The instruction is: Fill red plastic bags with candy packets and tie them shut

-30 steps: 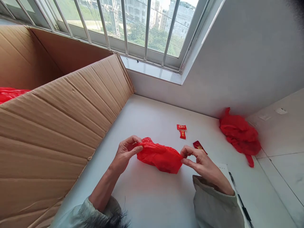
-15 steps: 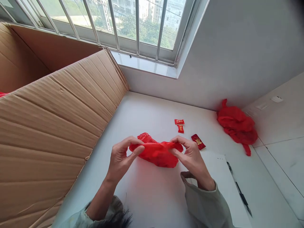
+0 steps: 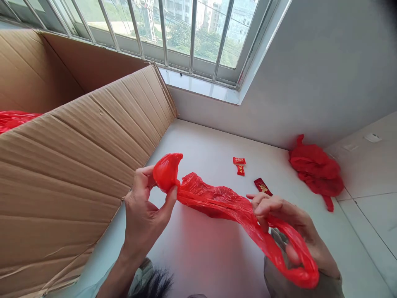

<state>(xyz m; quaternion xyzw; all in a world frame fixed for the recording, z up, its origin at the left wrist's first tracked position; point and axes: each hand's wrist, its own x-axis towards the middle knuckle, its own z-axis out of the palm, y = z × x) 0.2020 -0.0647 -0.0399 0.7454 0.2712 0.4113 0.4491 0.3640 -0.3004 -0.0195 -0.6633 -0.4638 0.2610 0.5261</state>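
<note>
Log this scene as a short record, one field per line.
Left hand: thumb and fingers pinching the bulging end of a red plastic bag
Right hand: fingers at the bag, beside its open loop; grip unclear
Bag: stretched between both hands, crumpled
On the table: two small red packets, darker red packet
By the wall: red bundle
At left: open cardboard box, red material inside

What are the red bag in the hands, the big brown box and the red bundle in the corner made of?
The red bag is probably thin, glossy plastic: it shines and crinkles. The brown box looks like matte corrugated cardboard, with ridges across its side. The red bundle looks duller and softly folded; maybe cloth or thin plastic, I can't tell.
</note>
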